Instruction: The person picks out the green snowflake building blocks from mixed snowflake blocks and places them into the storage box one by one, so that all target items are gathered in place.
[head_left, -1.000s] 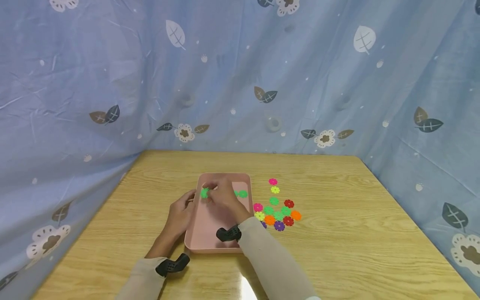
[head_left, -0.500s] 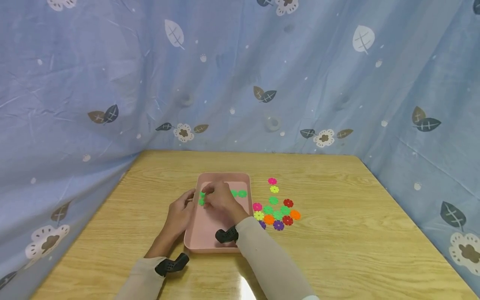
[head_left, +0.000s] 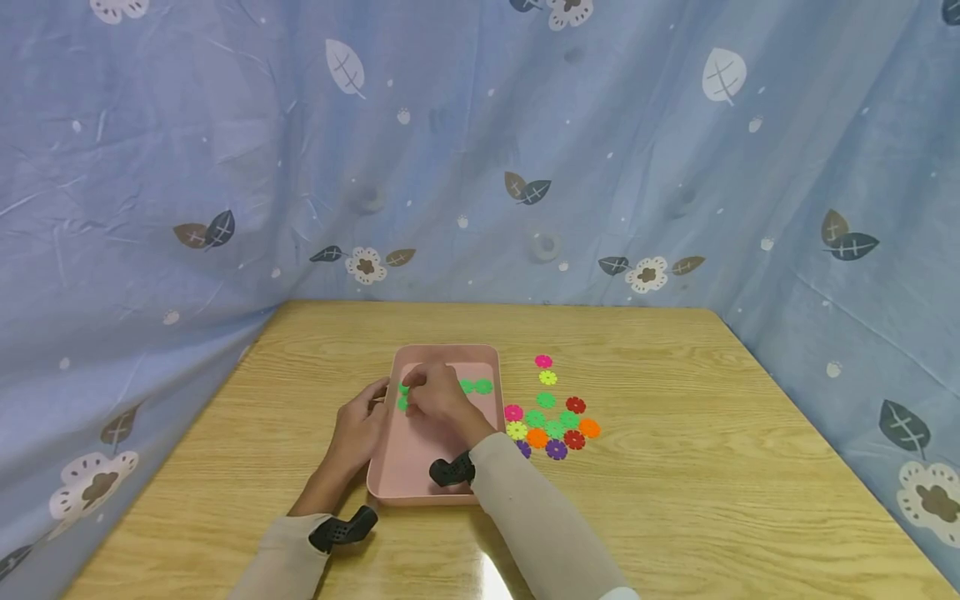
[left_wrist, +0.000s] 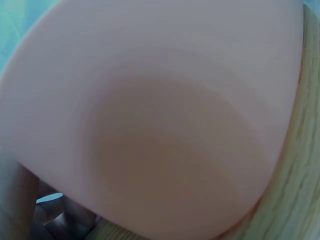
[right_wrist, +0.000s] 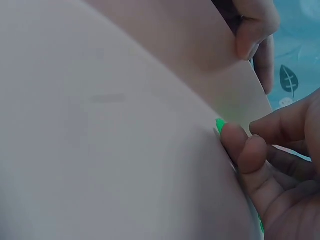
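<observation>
A pink rectangular tray (head_left: pixel 386 475) rests on the table with several green flower-shaped plastic discs inside. My left hand (head_left: pixel 360 425) grips its left wall; the right wrist view shows this thumb (right_wrist: pixel 247 42) over the inner side. Above the tray's far left corner is my right hand (head_left: pixel 441 396), with thumb and index finger apart in the head view. Its fingertips touch or nearly touch a green disc (right_wrist: pixel 220 125) by the wall. Another green disc (head_left: pixel 483 387) lies in the far right part. The right hand partly covers the row. In the left wrist view the tray wall (left_wrist: pixel 175 125) fills most of the picture.
Right of the tray lie several loose flower discs, among them a green one (head_left: pixel 546 400), an orange one (head_left: pixel 589 428), a dark red one (head_left: pixel 575 405) and a purple one (head_left: pixel 557 450). A patterned blue curtain (head_left: pixel 465 125) hangs around the wooden table (head_left: pixel 712 433).
The green disc that the right hand held a second ago is now low at the tray's left wall, and the fingers have spread. The left hand stays on the tray.
</observation>
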